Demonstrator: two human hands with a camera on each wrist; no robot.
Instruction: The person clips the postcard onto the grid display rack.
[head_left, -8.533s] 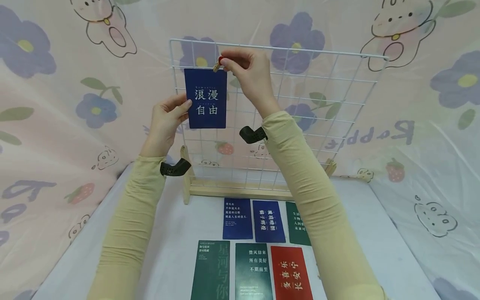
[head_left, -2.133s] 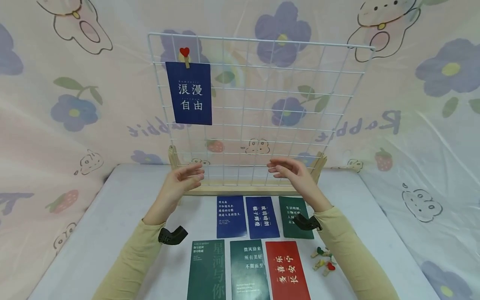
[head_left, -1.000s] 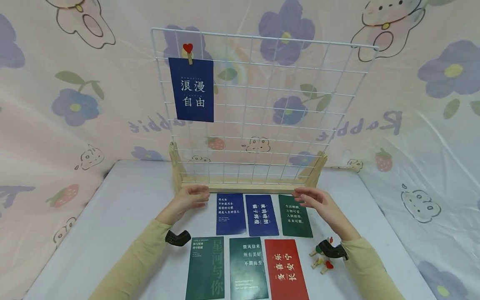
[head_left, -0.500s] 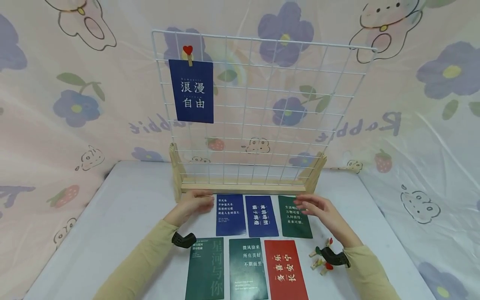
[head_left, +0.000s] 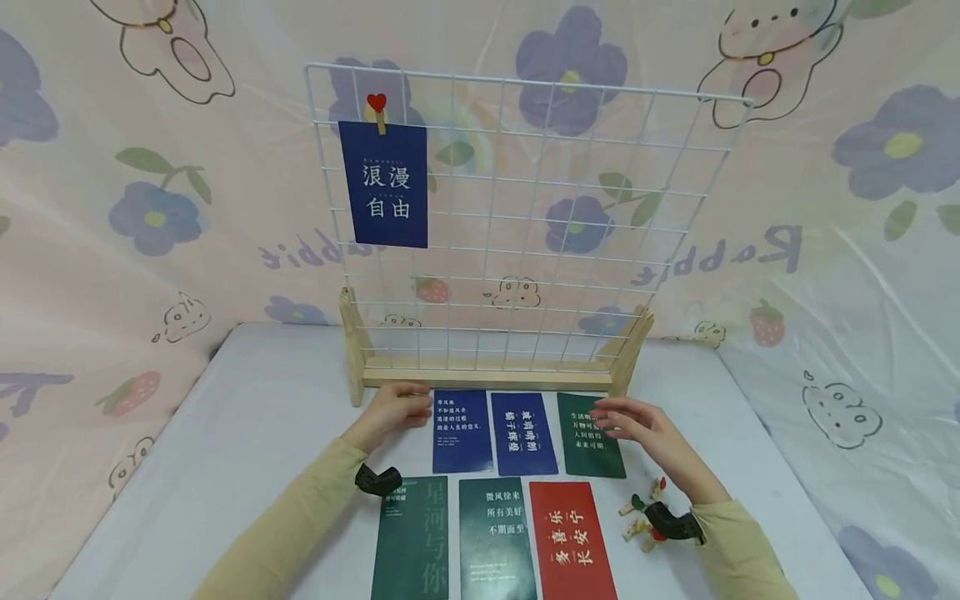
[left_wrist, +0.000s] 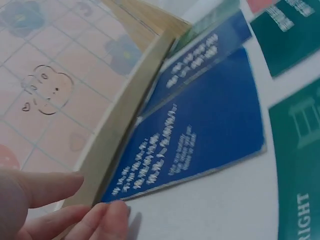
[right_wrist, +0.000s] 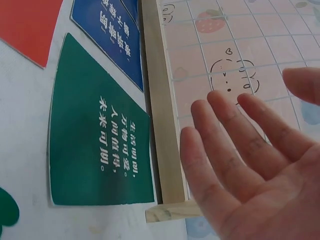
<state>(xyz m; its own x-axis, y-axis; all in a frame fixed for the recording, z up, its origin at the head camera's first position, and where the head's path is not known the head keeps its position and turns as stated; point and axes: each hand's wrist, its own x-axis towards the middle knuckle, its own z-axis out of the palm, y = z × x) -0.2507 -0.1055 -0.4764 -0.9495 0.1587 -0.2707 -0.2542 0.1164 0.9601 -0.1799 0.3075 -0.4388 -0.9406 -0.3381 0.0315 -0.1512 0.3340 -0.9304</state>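
Observation:
My left hand [head_left: 392, 415] is low over the table at the left edge of a dark blue card [head_left: 462, 431]. In the left wrist view its fingertips [left_wrist: 116, 212] are at the card's near corner, thumb apart; whether they touch it I cannot tell. My right hand [head_left: 651, 437] hovers by the small green card [head_left: 592, 446] with fingers extended, holding nothing. Between these lies another blue card [head_left: 523, 433]. A navy card [head_left: 384, 185] hangs at the upper left of the white wire grid [head_left: 525, 175], held by a wooden clothespin [head_left: 380, 112] with a red heart.
In the front row lie a tall green card [head_left: 411, 542], a second green card [head_left: 498, 542] and a red card [head_left: 573, 542]. Several small clothespins [head_left: 636, 527] sit under the right wrist. The grid stands in a wooden base [head_left: 487, 379] before a patterned cloth.
Both hands clipped the navy card to the grid, then let go and came down. Lately my left hand has slid right to the blue card's edge; my right hand has dropped slightly.

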